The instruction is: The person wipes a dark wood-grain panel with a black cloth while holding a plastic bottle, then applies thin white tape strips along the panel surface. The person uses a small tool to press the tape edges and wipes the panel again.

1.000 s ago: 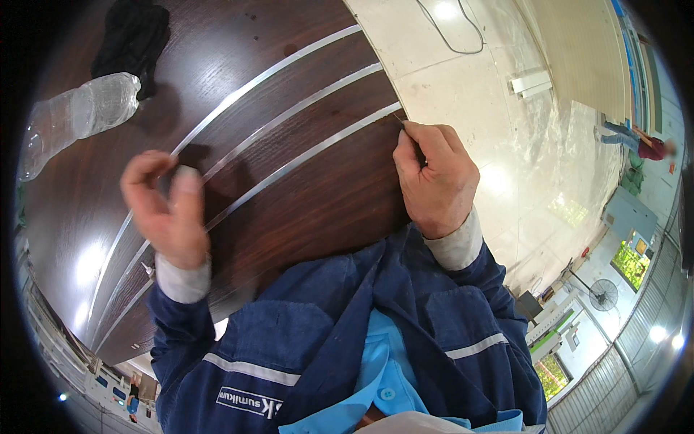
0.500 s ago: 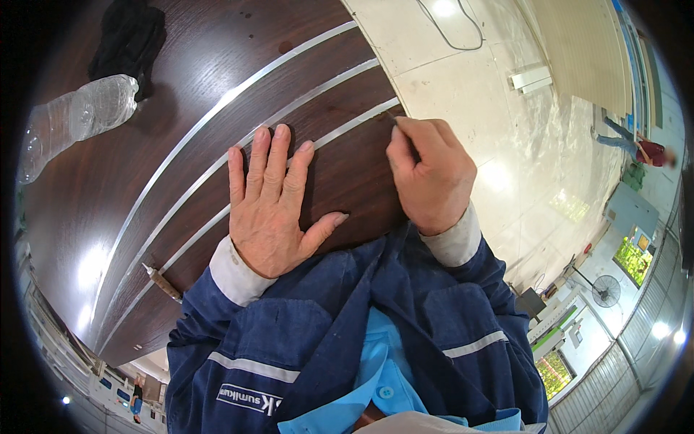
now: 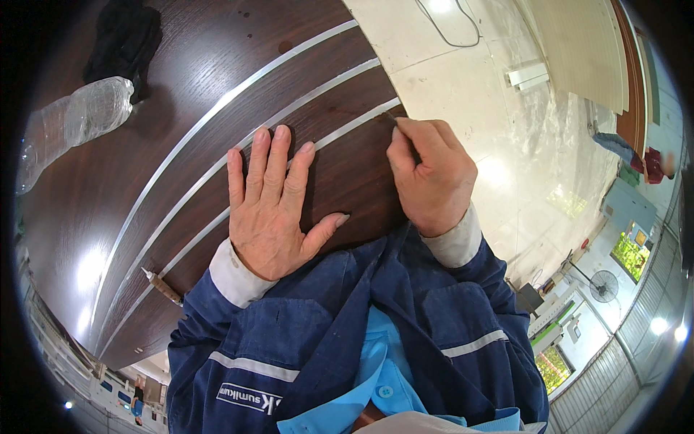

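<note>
My left hand [image 3: 271,206] lies flat on a dark brown wood-grain board [image 3: 347,170], fingers spread, its fingertips across two of the pale strips [image 3: 332,79] that run along the board. By the board's right edge my right hand [image 3: 434,173] is closed in a pinch. A thin, dark, pointed tip [image 3: 391,115] pokes out between its thumb and forefinger, close to the end of the nearest strip. The rest of that thing is hidden in the fingers, so its kind is unclear. Beside my left sleeve rests a slim brown tube [image 3: 163,287] with a white nozzle.
A clear plastic bottle [image 3: 79,126] lies at the board's left, against a black cloth [image 3: 123,40]. Beyond the right edge is a pale tiled floor [image 3: 470,94] with a cable [image 3: 459,45] and a white block [image 3: 528,77]. A person [image 3: 654,166] is far off at the right.
Both hands hold nearly the same place and pose. The view has shifted slightly, and the distant person at the right has changed posture.
</note>
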Tool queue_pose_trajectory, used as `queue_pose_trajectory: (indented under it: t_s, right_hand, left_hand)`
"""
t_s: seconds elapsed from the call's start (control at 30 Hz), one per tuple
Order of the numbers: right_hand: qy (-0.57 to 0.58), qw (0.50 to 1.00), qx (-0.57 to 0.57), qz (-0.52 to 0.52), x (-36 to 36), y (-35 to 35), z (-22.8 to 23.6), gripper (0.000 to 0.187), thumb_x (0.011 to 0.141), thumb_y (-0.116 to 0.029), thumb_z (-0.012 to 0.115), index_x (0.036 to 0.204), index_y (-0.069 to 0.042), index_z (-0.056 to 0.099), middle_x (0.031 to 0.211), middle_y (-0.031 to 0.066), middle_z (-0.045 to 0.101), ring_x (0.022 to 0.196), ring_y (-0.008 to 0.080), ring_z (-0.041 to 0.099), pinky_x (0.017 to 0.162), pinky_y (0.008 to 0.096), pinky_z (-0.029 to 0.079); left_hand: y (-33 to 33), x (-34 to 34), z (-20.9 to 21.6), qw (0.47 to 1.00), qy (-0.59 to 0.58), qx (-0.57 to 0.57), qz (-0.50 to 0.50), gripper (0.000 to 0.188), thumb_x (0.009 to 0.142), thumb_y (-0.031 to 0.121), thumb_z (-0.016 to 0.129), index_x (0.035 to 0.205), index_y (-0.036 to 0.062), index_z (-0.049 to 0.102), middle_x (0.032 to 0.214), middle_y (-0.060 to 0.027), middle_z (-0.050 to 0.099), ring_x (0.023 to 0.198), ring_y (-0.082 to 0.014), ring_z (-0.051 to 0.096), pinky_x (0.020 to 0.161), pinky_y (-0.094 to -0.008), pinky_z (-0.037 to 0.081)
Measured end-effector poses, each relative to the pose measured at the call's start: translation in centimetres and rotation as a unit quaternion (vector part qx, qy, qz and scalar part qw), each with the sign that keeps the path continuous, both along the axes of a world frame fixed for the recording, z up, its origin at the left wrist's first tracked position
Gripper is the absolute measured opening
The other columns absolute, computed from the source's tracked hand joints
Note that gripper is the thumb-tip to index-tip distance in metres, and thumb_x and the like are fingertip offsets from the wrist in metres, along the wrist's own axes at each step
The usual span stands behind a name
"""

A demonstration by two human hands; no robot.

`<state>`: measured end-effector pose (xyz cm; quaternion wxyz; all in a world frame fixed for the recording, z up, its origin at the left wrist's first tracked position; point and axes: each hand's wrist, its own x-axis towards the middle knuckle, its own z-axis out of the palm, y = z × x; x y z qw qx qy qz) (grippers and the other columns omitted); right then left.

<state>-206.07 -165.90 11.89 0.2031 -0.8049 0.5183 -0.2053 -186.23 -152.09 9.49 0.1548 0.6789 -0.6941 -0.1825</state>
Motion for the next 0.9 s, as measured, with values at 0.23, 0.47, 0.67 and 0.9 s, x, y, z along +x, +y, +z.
queue_pose_trajectory:
  t_s: [0.23,0.47,0.67,0.9]
  right_hand:
    - [-0.007,1.000,-0.010,0.022,0.15,0.20,-0.10,0.016,0.091,-0.003,0.079,0.107,-0.003,0.079,0.095,0.0152,0.076,0.083,0.0325,0.077,0.072,0.0379,0.061]
    - [-0.005,1.000,-0.006,0.022,0.13,0.19,-0.10,0.016,0.091,-0.003,0.079,0.107,-0.003,0.079,0.096,0.0153,0.076,0.084,0.0323,0.077,0.073,0.0377,0.061]
    - [-0.002,1.000,-0.004,0.024,0.14,0.21,0.09,0.017,0.091,-0.001,0.078,0.108,-0.002,0.079,0.097,0.0164,0.077,0.083,0.0327,0.077,0.073,0.0361,0.061]
    - [0.000,1.000,0.003,-0.006,0.24,0.66,-0.17,0.018,0.090,-0.001,0.079,0.107,-0.004,0.079,0.096,0.0154,0.077,0.083,0.0326,0.077,0.073,0.0363,0.061]
  left_hand:
    - [-0.06,-0.08,0.35,1.000,0.004,0.010,0.002,0.101,0.086,0.056,0.083,0.163,0.0019,0.046,0.173,-0.0286,0.034,0.166,-0.0459,0.021,0.134,-0.0645,0.007]
    - [-0.06,-0.05,0.27,1.000,0.008,0.009,0.002,0.101,0.085,0.055,0.084,0.163,0.0018,0.047,0.173,-0.0290,0.034,0.166,-0.0460,0.022,0.133,-0.0647,0.007]
    - [0.01,-0.01,0.22,1.000,0.008,0.005,0.002,0.103,0.084,0.055,0.085,0.163,0.0014,0.046,0.173,-0.0289,0.034,0.166,-0.0459,0.022,0.133,-0.0650,0.008]
    - [-0.04,-0.02,0.37,1.000,0.008,0.011,0.002,0.102,0.085,0.054,0.085,0.163,0.0015,0.046,0.173,-0.0289,0.034,0.166,-0.0461,0.023,0.133,-0.0651,0.008]
